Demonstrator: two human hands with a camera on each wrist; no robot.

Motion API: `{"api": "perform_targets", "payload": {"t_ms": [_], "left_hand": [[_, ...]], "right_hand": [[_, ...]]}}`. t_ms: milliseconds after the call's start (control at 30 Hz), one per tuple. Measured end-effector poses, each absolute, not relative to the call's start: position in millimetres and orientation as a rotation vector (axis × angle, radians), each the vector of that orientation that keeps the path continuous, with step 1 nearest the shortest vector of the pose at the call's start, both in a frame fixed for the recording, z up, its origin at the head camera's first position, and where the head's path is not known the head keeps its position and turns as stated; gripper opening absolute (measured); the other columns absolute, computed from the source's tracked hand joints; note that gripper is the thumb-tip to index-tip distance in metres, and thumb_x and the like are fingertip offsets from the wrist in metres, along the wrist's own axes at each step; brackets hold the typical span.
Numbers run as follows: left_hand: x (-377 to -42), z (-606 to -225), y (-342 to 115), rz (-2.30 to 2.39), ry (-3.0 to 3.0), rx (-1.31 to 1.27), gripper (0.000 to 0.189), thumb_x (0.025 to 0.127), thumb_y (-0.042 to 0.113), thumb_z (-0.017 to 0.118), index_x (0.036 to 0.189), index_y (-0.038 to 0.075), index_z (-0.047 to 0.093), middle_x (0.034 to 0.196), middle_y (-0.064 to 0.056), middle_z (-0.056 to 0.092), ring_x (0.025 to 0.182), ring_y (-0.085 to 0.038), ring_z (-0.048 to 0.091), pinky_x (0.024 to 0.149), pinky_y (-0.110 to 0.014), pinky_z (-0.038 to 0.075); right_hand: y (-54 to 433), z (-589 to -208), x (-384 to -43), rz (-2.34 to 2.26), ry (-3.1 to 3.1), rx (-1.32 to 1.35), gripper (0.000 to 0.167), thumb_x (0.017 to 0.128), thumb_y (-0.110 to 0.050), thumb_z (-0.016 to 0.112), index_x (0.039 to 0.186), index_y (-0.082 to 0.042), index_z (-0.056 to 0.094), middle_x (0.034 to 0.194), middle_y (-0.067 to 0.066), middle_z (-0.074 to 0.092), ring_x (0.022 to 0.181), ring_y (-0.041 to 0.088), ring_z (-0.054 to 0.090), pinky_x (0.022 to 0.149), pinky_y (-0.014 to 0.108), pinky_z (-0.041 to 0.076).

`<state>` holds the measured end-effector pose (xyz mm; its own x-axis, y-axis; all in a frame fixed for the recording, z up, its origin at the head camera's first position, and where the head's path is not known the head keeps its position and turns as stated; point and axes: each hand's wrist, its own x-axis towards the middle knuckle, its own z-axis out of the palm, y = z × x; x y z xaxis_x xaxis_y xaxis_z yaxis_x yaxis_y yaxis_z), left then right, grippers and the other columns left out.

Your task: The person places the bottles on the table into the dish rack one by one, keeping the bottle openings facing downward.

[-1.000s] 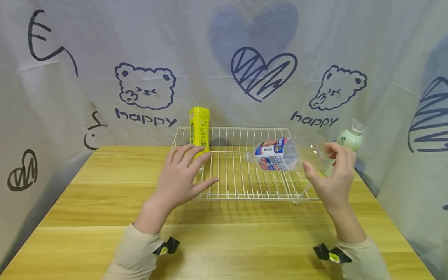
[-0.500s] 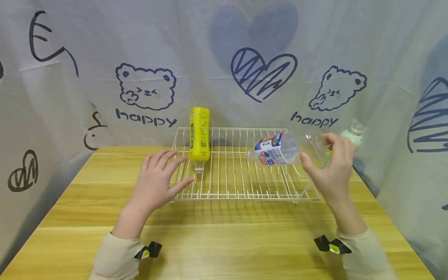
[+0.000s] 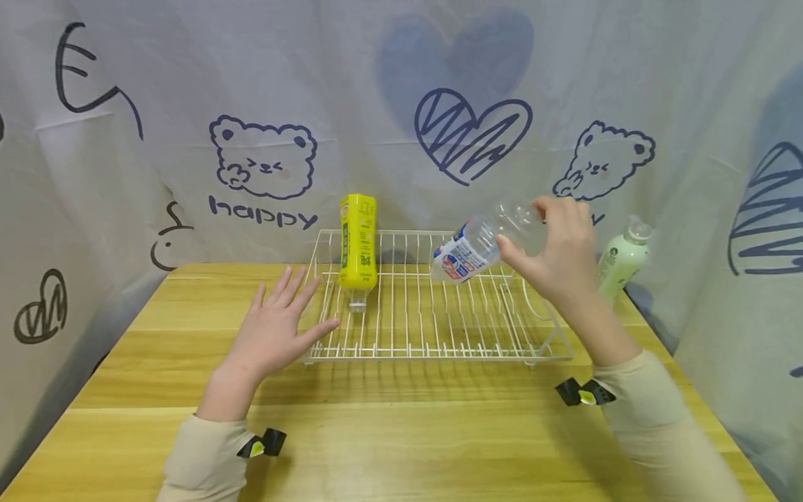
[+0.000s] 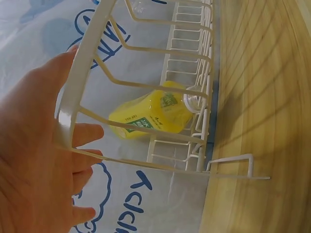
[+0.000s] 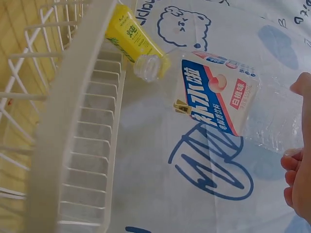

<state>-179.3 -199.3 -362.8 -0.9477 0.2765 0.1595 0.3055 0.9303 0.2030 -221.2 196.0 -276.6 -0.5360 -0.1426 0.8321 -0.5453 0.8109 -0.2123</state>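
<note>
My right hand (image 3: 561, 254) grips a clear plastic drink bottle (image 3: 467, 251) by its base, thumb on the near side. The bottle tilts with its neck toward the lower left, above the right half of a white wire dish rack (image 3: 408, 354). In the right wrist view, its blue, white and pink label (image 5: 218, 94) shows. My left hand (image 3: 270, 335) is at the rack's left end, fingers spread and fairly straight; whether it touches the rack is hard to tell. A yellow bottle (image 3: 358, 244) stands upside down in the rack's left part, clear cap downward.
A pale green bottle (image 3: 622, 258) with a clear top stands behind the rack's right end, partly covered by the right arm. The rack is on a wooden table (image 3: 401, 439). A white curtain (image 3: 364, 84) with drawings closes off the back and sides.
My right hand has lifted the clear bottle up and leftward, and its neck now points lower. My left hand has drawn back leftward from the yellow bottle, uncovering its cap.
</note>
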Motion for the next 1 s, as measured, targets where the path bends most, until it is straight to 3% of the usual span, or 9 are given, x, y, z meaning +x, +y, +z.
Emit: {"api": "perform_targets", "payload": {"t_ms": [200,567,1000], "left_hand": [[-181.4,-368.1,-199.2,-0.409,-3.048,-0.435,0.091,0.092,0.074,0.031,0.158,0.017,0.007,0.165,-0.008,-0.003,0.153,-0.033,-0.004,0.121,-0.061,-0.003],[-181.7,-371.0,-197.9,-0.465,-3.09,-0.41,0.091,0.091,0.075,0.03,0.158,0.018,0.006,0.165,-0.01,-0.004,0.153,-0.034,-0.005,0.12,-0.063,-0.002],[-181.1,-372.6,-197.9,-0.462,-3.091,-0.416,0.089,0.092,0.075,0.03,0.158,0.018,0.011,0.165,-0.01,-0.004,0.153,-0.036,-0.002,0.12,-0.064,0.0]], "right_hand": [[182.5,-264.3,-237.7,0.472,-2.204,0.533,0.067,0.079,-0.05,0.065,0.114,0.006,0.055,0.1,0.021,0.055,0.092,0.035,0.043,0.081,0.046,0.036],[155.7,-256.2,-259.8,0.36,-2.485,0.501,0.07,0.083,-0.056,0.064,0.121,0.002,0.055,0.115,0.018,0.056,0.105,0.033,0.044,0.089,0.047,0.041],[133.4,-272.6,-271.8,0.139,-2.683,0.5,0.079,0.083,-0.065,0.059,0.124,0.002,0.053,0.118,0.018,0.055,0.107,0.032,0.045,0.093,0.047,0.043]]}}
